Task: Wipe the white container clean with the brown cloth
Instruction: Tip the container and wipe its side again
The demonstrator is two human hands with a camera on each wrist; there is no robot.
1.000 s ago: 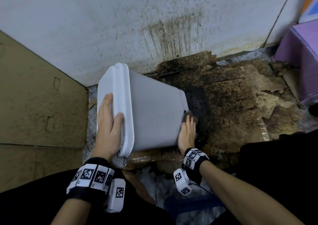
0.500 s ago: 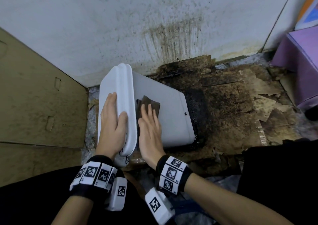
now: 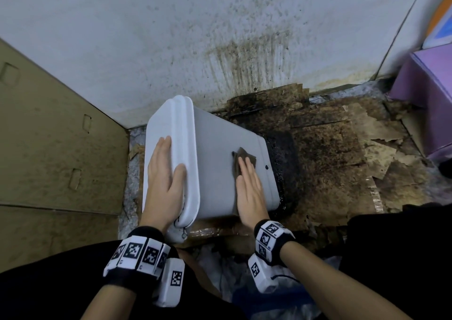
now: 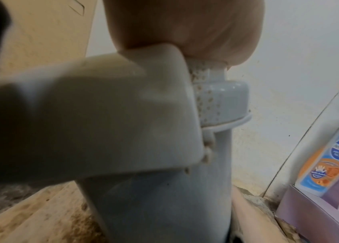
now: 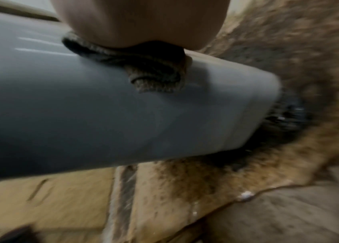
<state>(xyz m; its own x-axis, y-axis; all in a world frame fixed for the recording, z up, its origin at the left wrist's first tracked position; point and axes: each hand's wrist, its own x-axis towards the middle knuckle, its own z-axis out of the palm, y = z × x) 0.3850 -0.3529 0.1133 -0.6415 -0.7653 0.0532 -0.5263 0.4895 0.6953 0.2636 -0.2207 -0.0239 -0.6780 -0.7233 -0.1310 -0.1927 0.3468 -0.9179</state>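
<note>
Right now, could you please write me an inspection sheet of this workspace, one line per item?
Surface: floor covered with torn cardboard, badly stained dark, with a wet black patch at the container's base.
Job's things: white container tilted on its side; brown cloth folded, flat on its upper wall.
Clutter: purple box at right; flat cardboard at left.
Hands: left hand rests open on the lid end; right hand presses the cloth with straight fingers.
Cables: thin black wire at the right wrist camera.
Surroundings: white wall streaked with brown stains.

Stained wall (image 3: pixel 220 38) seemingly close behind container (image 3: pixel 220 173)
</note>
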